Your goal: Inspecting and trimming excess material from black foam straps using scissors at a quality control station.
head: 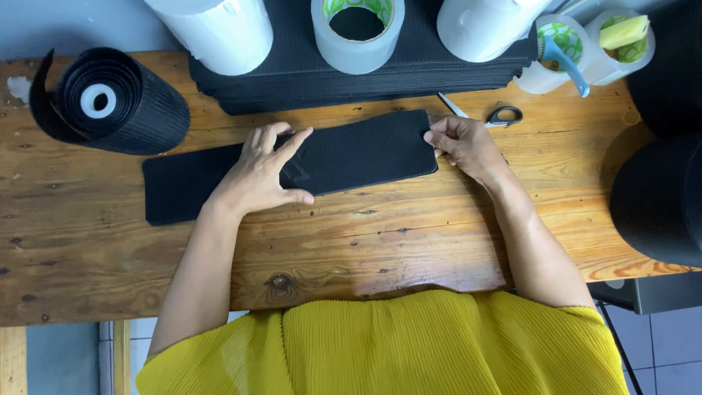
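Observation:
A long black ribbed sheet (pixel 365 150) lies flat across the wooden table (pixel 380 241). My left hand (pixel 263 172) presses down on its middle with fingers spread. My right hand (pixel 464 143) pinches the sheet's right end between thumb and fingers. The sheet's left part (pixel 183 183) sticks out past my left wrist, and a fold or overlap shows under my left fingers.
A black roll (pixel 110 102) lies at the far left. A stack of black sheets (pixel 365 77) sits behind, with white rolls (pixel 219 29) and a clear tape roll (pixel 357 33) on it. Scissors (pixel 493 115) lie by my right hand. More tape rolls (pixel 585 44) and black rolls (pixel 658 197) stand right.

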